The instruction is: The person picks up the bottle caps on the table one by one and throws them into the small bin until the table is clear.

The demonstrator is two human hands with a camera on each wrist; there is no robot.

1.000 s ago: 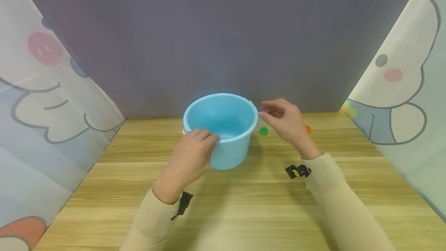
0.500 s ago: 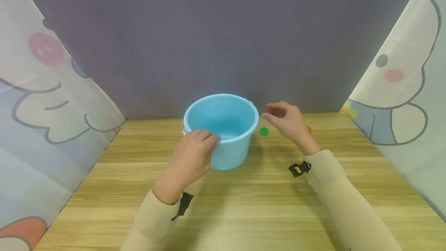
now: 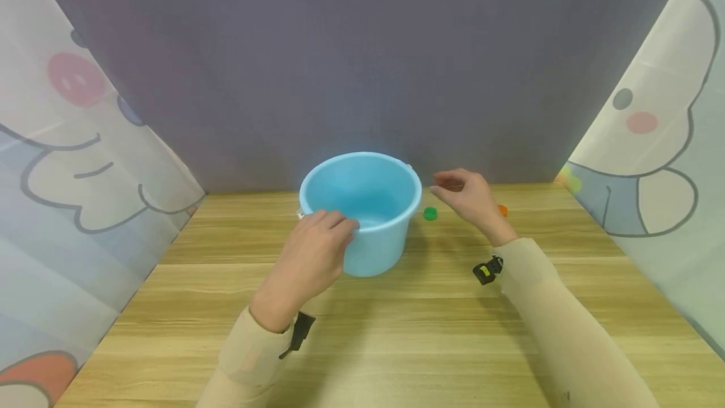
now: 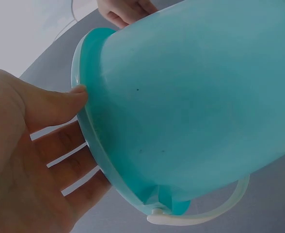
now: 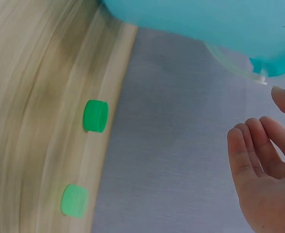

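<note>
A light blue plastic bucket (image 3: 374, 250) stands upright on the wooden table, its mouth tilted toward the head view. My left hand (image 3: 311, 250) grips the near left of its rim. The left wrist view shows the thumb (image 4: 60, 104) on the outside and the other fingers reaching over the rim. My right hand (image 3: 467, 197) hovers to the right of the bucket, fingers loosely bent, thumb apart, holding nothing. Below it on the table lies a green bottle cap (image 3: 430, 213). A paler green cap (image 5: 75, 200) shows in the right wrist view, beyond the darker green cap (image 5: 95, 116).
An orange cap (image 3: 503, 210) peeks out behind the right wrist. The bucket's white handle (image 4: 205, 216) hangs down its far side. A grey panel (image 3: 362, 68) rises behind the table (image 3: 430, 345), and cartoon-printed cloths flank both sides.
My right hand has drawn back a little to the right, from beside the bucket's rim. The left hand and the bucket have stayed in place.
</note>
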